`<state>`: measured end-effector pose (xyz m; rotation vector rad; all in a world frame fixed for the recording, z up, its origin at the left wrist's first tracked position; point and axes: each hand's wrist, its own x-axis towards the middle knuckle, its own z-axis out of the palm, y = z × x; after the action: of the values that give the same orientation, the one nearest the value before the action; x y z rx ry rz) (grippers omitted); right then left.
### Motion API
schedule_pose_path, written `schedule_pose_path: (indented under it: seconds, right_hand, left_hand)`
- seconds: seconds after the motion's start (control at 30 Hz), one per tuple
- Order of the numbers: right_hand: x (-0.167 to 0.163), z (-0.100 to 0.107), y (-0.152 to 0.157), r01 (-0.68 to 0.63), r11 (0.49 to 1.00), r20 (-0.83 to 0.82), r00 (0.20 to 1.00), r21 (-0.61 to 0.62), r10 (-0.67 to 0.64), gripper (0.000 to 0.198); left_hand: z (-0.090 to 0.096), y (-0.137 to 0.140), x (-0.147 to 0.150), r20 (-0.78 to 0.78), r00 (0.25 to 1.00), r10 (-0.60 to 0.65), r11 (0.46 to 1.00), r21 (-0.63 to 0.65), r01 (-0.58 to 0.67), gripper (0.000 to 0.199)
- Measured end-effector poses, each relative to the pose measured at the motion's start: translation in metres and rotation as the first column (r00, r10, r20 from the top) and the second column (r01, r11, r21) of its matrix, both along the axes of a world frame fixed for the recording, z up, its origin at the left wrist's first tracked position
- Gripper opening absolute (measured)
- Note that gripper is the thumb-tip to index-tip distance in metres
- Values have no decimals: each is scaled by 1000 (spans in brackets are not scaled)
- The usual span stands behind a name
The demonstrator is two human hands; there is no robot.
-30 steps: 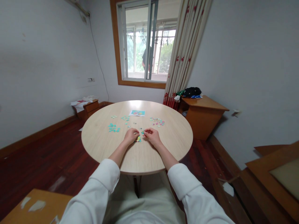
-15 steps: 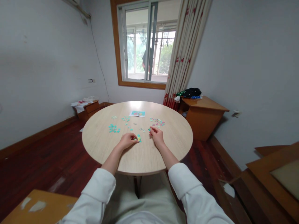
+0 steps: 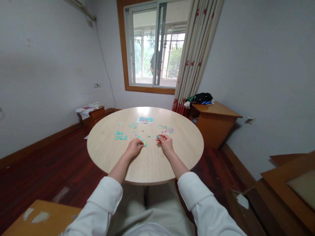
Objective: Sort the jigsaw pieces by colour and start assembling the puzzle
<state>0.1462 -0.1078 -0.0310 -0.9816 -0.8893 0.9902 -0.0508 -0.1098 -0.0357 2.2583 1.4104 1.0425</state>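
My left hand (image 3: 134, 147) rests over the round table with its fingers closed at the edge of a small cluster of puzzle pieces (image 3: 144, 143), yellow and teal. To its right, my right hand (image 3: 165, 143) pinches a small teal puzzle piece (image 3: 157, 137) between thumb and fingers, just above the tabletop. Between and beyond the hands lie a few loose puzzle pieces (image 3: 149, 136). A group of teal pieces (image 3: 120, 135) lies left of my left hand. Pink and green pieces (image 3: 167, 128) lie beyond my right hand.
The round wooden table (image 3: 147, 167) stands before me. A picture card (image 3: 145, 120) lies towards its far side, with another small teal group (image 3: 133, 125) nearby. A brown desk (image 3: 216, 113) with cloth on it stands at the right. Someone's dark figure (image 3: 155, 63) shows through the window.
My left hand and the puzzle cluster have shifted slightly away from me, and the cluster looks turned. My right hand stays nearly in place with its piece. The view has moved a little.
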Motion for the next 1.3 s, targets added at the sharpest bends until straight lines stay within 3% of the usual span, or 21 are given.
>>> schedule_pose_path:
  seconds: [0.7,1.0,1.13,1.3]
  right_hand:
    - [0,2,-6,-86,996,72,994,5,85,33]
    - [-3,-1,-5,-144,989,107,983,-42,148,22]
    - [-5,0,-6,-155,987,119,980,-38,159,21]
    - [-7,0,-6,-157,987,136,978,-29,159,21]
  left_hand:
    - [2,-2,1,144,988,45,989,-145,-24,9]
    - [-5,5,1,236,972,9,981,-189,37,12]
    - [-6,5,1,201,980,10,983,-181,28,11]
    - [-1,2,1,64,991,117,989,-98,-111,11]
